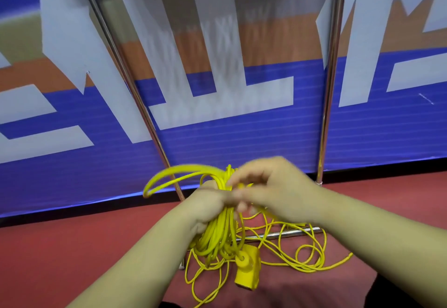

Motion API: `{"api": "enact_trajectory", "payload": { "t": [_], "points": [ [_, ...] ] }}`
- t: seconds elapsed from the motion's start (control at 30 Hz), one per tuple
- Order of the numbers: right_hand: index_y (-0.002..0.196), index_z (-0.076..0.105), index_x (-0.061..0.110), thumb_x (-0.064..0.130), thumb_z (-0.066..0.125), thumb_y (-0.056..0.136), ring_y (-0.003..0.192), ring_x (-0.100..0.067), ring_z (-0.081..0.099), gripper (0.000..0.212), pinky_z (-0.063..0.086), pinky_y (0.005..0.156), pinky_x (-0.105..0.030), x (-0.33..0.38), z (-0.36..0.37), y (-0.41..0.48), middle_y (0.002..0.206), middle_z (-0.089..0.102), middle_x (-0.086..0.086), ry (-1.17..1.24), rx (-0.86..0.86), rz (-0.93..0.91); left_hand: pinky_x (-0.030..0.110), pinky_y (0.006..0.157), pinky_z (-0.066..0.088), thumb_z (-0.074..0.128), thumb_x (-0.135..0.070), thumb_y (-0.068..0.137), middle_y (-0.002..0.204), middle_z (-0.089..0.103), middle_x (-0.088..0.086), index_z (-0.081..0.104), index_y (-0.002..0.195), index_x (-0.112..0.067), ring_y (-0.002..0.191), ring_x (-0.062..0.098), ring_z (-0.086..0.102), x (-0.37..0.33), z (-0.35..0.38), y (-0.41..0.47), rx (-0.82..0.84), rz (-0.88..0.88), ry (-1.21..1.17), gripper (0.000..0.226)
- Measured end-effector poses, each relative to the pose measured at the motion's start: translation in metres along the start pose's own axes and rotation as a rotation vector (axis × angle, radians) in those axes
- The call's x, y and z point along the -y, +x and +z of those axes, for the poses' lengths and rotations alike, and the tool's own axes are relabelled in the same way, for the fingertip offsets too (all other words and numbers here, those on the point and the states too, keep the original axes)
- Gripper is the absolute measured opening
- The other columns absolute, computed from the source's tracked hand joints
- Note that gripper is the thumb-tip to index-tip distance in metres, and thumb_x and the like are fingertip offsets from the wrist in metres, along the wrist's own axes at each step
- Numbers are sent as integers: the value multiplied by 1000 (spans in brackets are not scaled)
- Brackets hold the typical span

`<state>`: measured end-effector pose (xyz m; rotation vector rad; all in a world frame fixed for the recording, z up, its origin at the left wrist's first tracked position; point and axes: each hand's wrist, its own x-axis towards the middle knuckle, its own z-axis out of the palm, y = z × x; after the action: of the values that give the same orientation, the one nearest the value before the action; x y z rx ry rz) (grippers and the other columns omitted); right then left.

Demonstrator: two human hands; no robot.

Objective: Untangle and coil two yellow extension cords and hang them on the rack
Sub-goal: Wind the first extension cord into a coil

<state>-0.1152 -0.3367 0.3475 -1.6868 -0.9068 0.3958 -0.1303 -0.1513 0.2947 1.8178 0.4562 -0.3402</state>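
Your left hand [208,205] grips a coiled yellow extension cord [217,232] around its middle, fingers wrapped tight, with loops arcing out to the left. Your right hand [273,189] is blurred, fingers curled at the coil's top; I cannot tell whether they pinch a strand. A yellow socket block [248,269] shows just below the coil. A loose yellow cord [312,263] sprawls on the red floor [72,247] around the chrome rack [331,90].
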Motion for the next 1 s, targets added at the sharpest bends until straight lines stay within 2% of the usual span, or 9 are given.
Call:
{"api": "enact_trajectory", "payload": {
  "t": [0.1, 0.2, 0.3, 0.47, 0.57, 0.7, 0.77, 0.87, 1.0],
  "points": [
    [95, 72, 19, 0, 67, 91, 66, -13, 72, 20, 55, 55, -19, -2, -30, 18, 80, 73, -13, 440, -519, 138, 27, 43, 50, 71, 4, 82, 57, 58, 14, 58, 79, -3, 45, 23, 61, -2, 1, -4, 73, 2, -47, 16],
    [110, 69, 13, 15, 63, 96, 79, -14, 76, 15, 58, 61, -21, -24, -61, 24, 96, 75, -10, 589, -721, 305, 27, 43, 49, 73, 5, 81, 58, 58, 14, 52, 88, -3, 44, 23, 60, 2, -2, -6, 110, -12, -75, 23],
    [113, 66, 12, 29, 62, 97, 84, -20, 76, 24, 60, 67, -31, -49, -73, 23, 104, 73, -7, 479, -686, 500, 26, 45, 49, 72, 5, 81, 59, 57, 16, 56, 84, 0, 44, 23, 58, 2, -8, -5, 119, -15, -59, 17],
    [108, 64, 12, 12, 65, 92, 92, -30, 72, 16, 57, 80, -43, -73, -72, 18, 106, 70, -15, 39, -499, 657, 26, 46, 48, 71, 3, 82, 57, 57, 17, 59, 70, 0, 43, 23, 57, -1, -17, -11, 102, 9, -68, 17],
    [124, 62, 17, 12, 67, 88, 87, -32, 72, 37, 53, 60, -32, -77, -72, 15, 100, 72, -12, -289, -408, 650, 27, 49, 49, 75, -2, 80, 60, 58, 15, 61, 75, -4, 46, 23, 58, 0, -23, -10, 82, 46, -108, 16],
    [129, 58, 24, 26, 68, 87, 92, -22, 63, 43, 41, 75, -24, -74, -64, 12, 131, 57, -6, -705, -299, 528, 30, 52, 51, 80, -7, 73, 62, 59, 17, 63, 79, -6, 48, 24, 59, -4, -29, -16, 124, 113, -76, 18],
    [128, 56, 25, 25, 68, 87, 81, -19, 59, 43, 39, 72, -24, -73, -59, 14, 130, 54, -6, -703, -289, 477, 30, 52, 51, 78, -5, 77, 61, 60, 18, 65, 76, -8, 47, 24, 58, -7, -31, -20, 175, 150, -35, 13],
    [120, 54, 24, 12, 66, 86, 65, -20, 58, 38, 45, 58, -30, -79, -58, 18, 107, 68, -9, -603, -324, 508, 33, 57, 52, 78, -12, 73, 62, 60, 16, 63, 89, -7, 50, 24, 59, -8, -36, -24, 256, 182, -1, 23],
    [110, 56, 11, -3, 57, 92, 56, -20, 58, 22, 54, 54, -30, -82, -63, 22, 79, 66, -15, 138, -552, 669, 35, 61, 53, 79, -15, 75, 66, 61, 16, 62, 93, -8, 55, 25, 60, -5, -39, -25, 274, 191, 14, 26]
  ]
}}
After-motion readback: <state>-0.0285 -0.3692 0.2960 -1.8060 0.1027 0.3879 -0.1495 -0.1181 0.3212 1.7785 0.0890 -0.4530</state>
